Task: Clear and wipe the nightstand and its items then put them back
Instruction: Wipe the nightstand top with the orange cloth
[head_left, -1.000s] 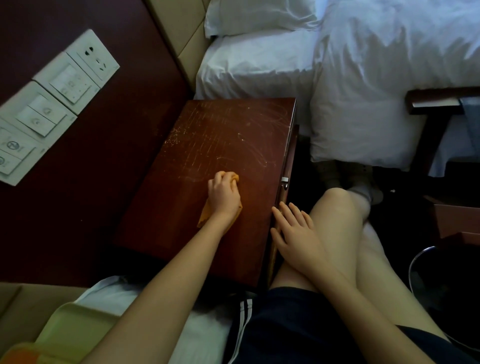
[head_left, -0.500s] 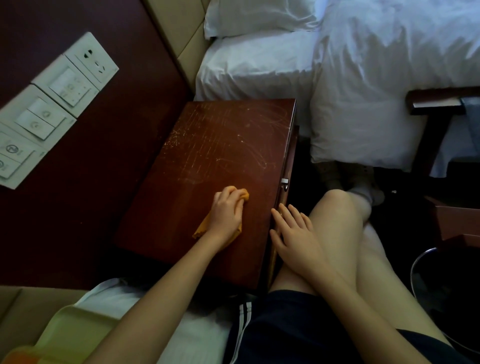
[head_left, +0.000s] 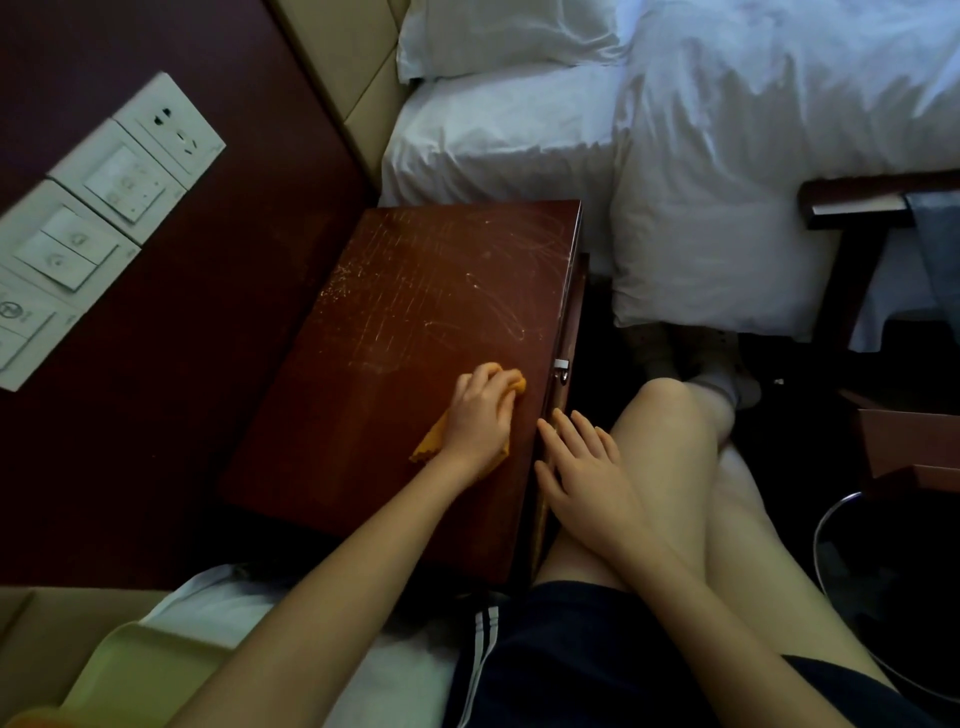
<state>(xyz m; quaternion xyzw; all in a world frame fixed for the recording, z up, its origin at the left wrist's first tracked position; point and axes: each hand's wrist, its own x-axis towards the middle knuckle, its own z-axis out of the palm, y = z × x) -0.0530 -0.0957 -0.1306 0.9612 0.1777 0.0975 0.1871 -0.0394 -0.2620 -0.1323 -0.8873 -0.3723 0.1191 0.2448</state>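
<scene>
The left hand (head_left: 480, 415) is sliding further right than a second ago, its curled fingers gripping the orange cloth (head_left: 431, 442) on the nightstand (head_left: 415, 291) at mid-frame. The right hand (head_left: 587, 478) is lying relaxed, fingers straight, at the nightstand's right edge.

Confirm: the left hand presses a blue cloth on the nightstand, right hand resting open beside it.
Wrong colour: the head view shows the cloth is orange, not blue. The left hand presses it on the nightstand, right hand resting open beside it.
</scene>
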